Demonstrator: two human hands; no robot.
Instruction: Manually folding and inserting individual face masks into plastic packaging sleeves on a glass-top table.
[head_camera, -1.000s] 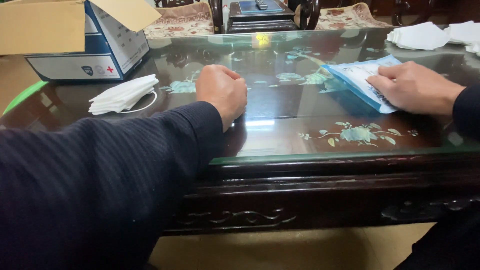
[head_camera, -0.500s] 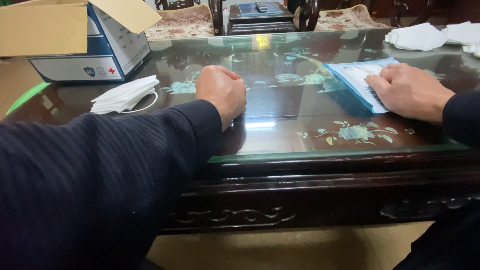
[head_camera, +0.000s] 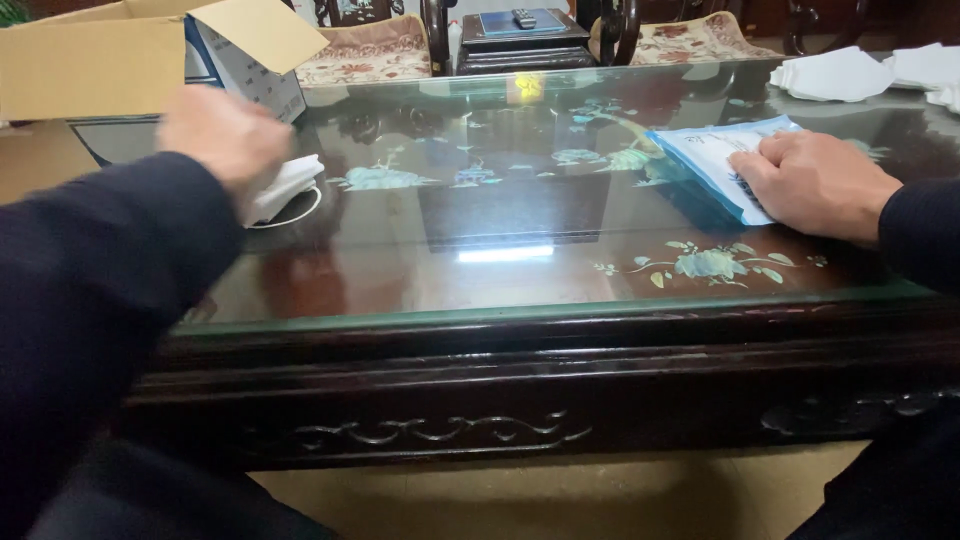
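Two hands work over one dark carved wooden table (head_camera: 520, 390) topped with glossy glass over inlaid flower patterns; one white face mask (head_camera: 285, 188), folded and soft with a thin ear loop, lies at the table's left side; one flat blue-and-white plastic pouch (head_camera: 715, 165) lies at the right. The left hand (head_camera: 222, 135) is blurred just over the mask, perhaps touching it; whether its fingers are curled or spread I cannot tell. The right hand (head_camera: 815, 185) lies flat, fingers together, pressing the pouch down. One open cardboard box (head_camera: 120, 60) stands behind; a pile of white masks (head_camera: 870, 72) rests far right.
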